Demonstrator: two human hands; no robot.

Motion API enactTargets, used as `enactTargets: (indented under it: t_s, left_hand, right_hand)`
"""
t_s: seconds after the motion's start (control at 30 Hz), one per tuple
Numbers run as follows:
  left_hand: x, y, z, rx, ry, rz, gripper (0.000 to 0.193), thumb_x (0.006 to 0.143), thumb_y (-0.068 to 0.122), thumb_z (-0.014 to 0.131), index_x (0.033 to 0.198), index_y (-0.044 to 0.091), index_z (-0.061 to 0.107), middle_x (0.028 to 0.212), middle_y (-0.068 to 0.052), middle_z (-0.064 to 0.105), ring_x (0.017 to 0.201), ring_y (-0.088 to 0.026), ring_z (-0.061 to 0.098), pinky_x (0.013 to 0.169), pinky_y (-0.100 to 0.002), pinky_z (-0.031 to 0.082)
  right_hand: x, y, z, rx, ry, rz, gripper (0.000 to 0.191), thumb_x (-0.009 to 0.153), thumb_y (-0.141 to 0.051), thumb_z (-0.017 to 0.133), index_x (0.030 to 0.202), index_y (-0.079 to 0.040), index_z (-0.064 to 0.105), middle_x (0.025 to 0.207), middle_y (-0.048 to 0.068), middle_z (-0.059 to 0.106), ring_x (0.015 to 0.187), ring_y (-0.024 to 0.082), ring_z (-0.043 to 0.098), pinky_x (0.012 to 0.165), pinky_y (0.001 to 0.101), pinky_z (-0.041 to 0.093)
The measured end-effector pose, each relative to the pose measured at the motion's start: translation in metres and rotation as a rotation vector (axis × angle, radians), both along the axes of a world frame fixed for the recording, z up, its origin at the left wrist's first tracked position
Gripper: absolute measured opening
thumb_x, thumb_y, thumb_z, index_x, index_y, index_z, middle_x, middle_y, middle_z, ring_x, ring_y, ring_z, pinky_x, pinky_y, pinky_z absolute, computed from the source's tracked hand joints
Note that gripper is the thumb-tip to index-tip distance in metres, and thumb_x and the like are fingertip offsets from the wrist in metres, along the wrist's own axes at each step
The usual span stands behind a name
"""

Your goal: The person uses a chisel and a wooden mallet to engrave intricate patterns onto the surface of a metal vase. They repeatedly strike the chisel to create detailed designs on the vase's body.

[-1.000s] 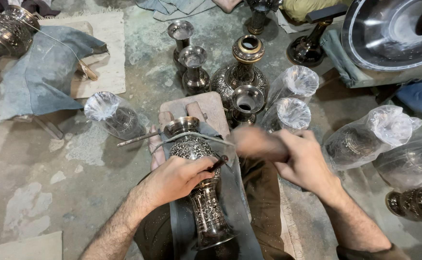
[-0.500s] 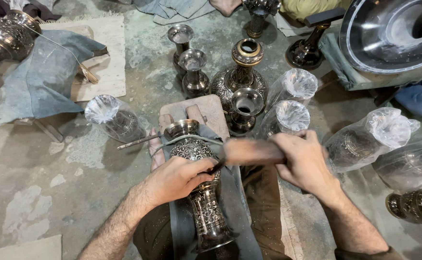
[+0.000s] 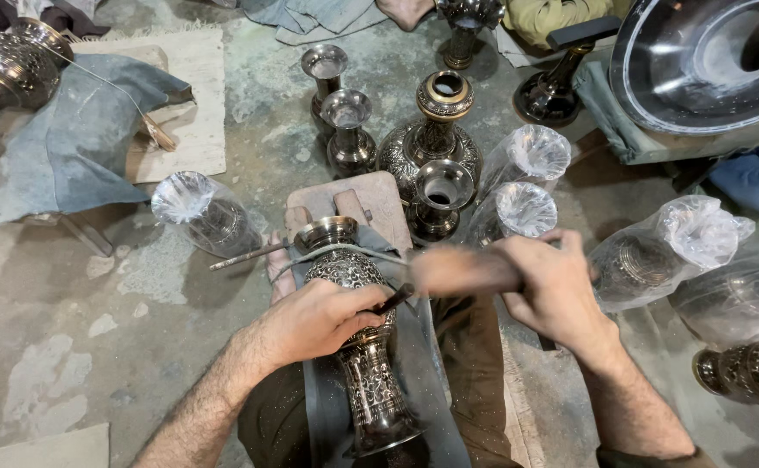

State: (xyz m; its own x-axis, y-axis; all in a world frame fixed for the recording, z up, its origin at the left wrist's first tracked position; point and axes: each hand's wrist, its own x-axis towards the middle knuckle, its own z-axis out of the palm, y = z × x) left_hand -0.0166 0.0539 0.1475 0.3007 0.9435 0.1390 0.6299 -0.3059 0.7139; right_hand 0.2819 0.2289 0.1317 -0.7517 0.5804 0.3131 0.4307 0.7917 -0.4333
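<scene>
The engraved metal vase [image 3: 355, 347] lies on its side across the person's lap, on a grey cloth [image 3: 414, 390], its mouth toward the far side resting on a wooden block [image 3: 371, 204] and its flared foot near the camera. Its dark surface is covered in fine floral chasing, with a narrow waist between belly and foot. A thin metal rod [image 3: 249, 256] and a curved wire cross just by the mouth. The left hand [image 3: 319, 321] presses on the vase's belly and pinches a small dark chisel [image 3: 394, 299] against it. The right hand [image 3: 553, 290] is clenched around a blurred wooden mallet [image 3: 462, 270] just right of the chisel. Far of the block stand bare vases [image 3: 431, 156]; plastic-wrapped vases [image 3: 518, 186] crowd the right side, and another [image 3: 202, 212] lies left. Open concrete floor [image 3: 76, 347] lies at the near left.
</scene>
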Motion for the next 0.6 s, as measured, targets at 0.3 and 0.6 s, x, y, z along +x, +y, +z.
enactTargets:
  t_s: [0.3,0.6]
  left_hand:
    - [-0.0011,0.0019,0.0046,-0.010,0.008,-0.001,0.027,0.094,0.018,0.073,0.118,0.008,0.067,0.078,-0.014,0.074,0.067,-0.030,0.074,0.057,-0.040,0.056]
    - [-0.0030,0.0045,0.0084,0.025,-0.017,-0.032,0.025,0.093,0.018,0.074,0.114,0.007,0.068,0.082,-0.015,0.075,0.072,-0.031,0.075,0.060,-0.040,0.057]
  right_hand:
    - [-0.0060,0.0002,0.0061,0.054,0.125,0.046,0.046,0.068,-0.009,0.078,0.112,-0.010,0.066,0.092,0.004,0.069,0.082,0.025,0.057,0.080,0.0373,0.041]
    - [-0.0033,0.0023,-0.0035,0.030,0.155,0.077,0.039,0.071,-0.009,0.079,0.108,-0.010,0.068,0.085,0.000,0.071,0.077,0.017,0.065,0.080,0.0388,0.044]
